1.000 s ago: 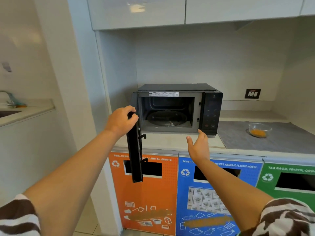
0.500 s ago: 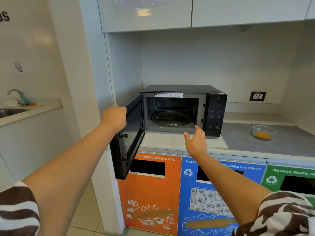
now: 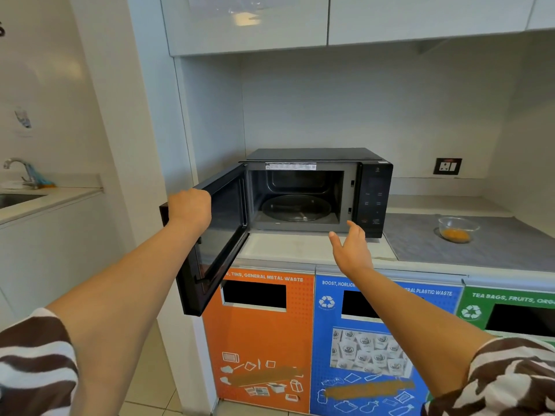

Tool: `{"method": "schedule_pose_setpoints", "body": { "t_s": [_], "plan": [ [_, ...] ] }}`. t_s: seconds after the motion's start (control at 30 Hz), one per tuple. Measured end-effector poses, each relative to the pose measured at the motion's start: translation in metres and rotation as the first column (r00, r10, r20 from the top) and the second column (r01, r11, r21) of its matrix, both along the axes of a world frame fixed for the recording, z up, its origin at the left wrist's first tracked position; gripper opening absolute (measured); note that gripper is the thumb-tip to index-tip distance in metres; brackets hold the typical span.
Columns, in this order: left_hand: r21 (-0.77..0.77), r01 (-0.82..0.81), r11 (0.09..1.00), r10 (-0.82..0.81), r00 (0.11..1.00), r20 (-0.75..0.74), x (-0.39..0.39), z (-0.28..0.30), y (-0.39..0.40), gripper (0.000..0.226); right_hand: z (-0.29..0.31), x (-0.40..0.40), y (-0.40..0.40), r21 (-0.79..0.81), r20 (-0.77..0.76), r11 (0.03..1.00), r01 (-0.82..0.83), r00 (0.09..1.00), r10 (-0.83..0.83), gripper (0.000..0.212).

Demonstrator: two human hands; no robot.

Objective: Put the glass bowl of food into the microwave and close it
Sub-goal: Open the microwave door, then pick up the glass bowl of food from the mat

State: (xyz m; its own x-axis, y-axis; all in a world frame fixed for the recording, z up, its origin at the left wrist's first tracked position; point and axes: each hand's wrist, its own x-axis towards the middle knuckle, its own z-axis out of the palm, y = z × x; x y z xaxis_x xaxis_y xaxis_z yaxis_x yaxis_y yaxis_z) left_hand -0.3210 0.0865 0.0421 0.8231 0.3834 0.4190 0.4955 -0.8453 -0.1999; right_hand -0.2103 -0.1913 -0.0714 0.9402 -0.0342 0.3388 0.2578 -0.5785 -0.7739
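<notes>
A black microwave stands on the counter with its door swung wide to the left. Inside, the glass turntable lies bare. My left hand grips the top edge of the door. In front of the microwave's lower right corner, above the counter edge, my right hand hovers with fingers apart and holds nothing. The glass bowl with orange food sits on a grey mat, to the right of the microwave and well apart from both hands.
Below the counter stand an orange bin front, a blue one and a green one. White wall cabinets hang overhead. A sink with a tap is at far left. A wall socket sits behind the mat.
The microwave door has swung further open to the left with my left hand on it. My right hand has drifted slightly right, still held apart.
</notes>
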Motion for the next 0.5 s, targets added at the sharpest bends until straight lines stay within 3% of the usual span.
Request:
{"method": "schedule_pose_setpoints", "body": {
  "t_s": [0.03,0.1,0.17,0.33,0.5],
  "plan": [
    [-0.005,-0.027,1.000,0.027,1.000,-0.005,-0.001,0.001,-0.006,0.010,-0.001,0.001,-0.003,-0.003,0.002,1.000,0.005,1.000,-0.005,0.061],
    [0.003,-0.107,0.994,0.107,0.994,0.013,0.005,-0.001,-0.016,0.035,-0.003,0.003,-0.010,-0.005,0.007,1.000,0.013,1.000,-0.013,0.061],
    [0.048,-0.058,0.997,0.056,0.997,0.059,0.014,-0.005,-0.029,0.056,-0.004,0.005,-0.016,-0.002,0.004,1.000,0.021,1.000,-0.021,0.061],
    [0.058,0.290,0.955,-0.296,0.939,0.177,0.052,-0.024,-0.086,0.037,-0.007,0.016,-0.039,-0.011,-0.020,0.999,0.043,0.999,-0.043,0.060],
    [-0.050,0.413,0.909,-0.406,0.908,0.103,0.104,-0.051,-0.150,0.027,-0.008,0.044,-0.081,-0.022,-0.056,0.999,0.034,0.998,-0.035,0.059]
  ]
}}
